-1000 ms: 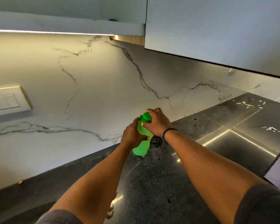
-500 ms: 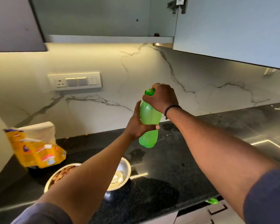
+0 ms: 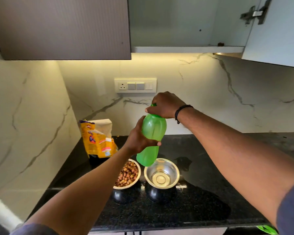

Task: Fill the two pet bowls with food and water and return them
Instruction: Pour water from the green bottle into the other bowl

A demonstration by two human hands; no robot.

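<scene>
Above a black speckled surface (image 3: 185,209) set into a corner of white marble-veined wall (image 3: 210,102), a green bottle (image 3: 152,138) is held upright and slightly tilted in the air, clear of the stone. The left hand (image 3: 137,138) wraps its middle, fingers (image 3: 157,143) curled tight around the waist. The right hand (image 3: 165,105) closes down over the top, covering the cap (image 3: 153,105) so that only a sliver of green shows; a dark band (image 3: 178,113) circles that wrist.

Directly below the bottle, two steel bowls stand side by side, close but apart. The left bowl (image 3: 137,168) is heaped with brown kibble (image 3: 127,174), partly hidden by the left forearm. The right bowl (image 3: 175,172) holds a shallow pool of clear water. Both throw dark reflections in the polished stone in front of them.

Behind the bowls, toward the corner, a yellow bag (image 3: 97,139) stands open and crumpled at its top.

On the back wall a socket plate (image 3: 135,86) carries one outlet and a row of switches, lit from above by a warm strip under the cupboards. Overhead, a dark cabinet (image 3: 61,28) hangs at left; beside it a pale cupboard (image 3: 176,22) stands open, its door (image 3: 277,31) swung out at right with a hinge (image 3: 254,13) showing. Something green (image 3: 266,229) peeks from below the front edge at lower right.
</scene>
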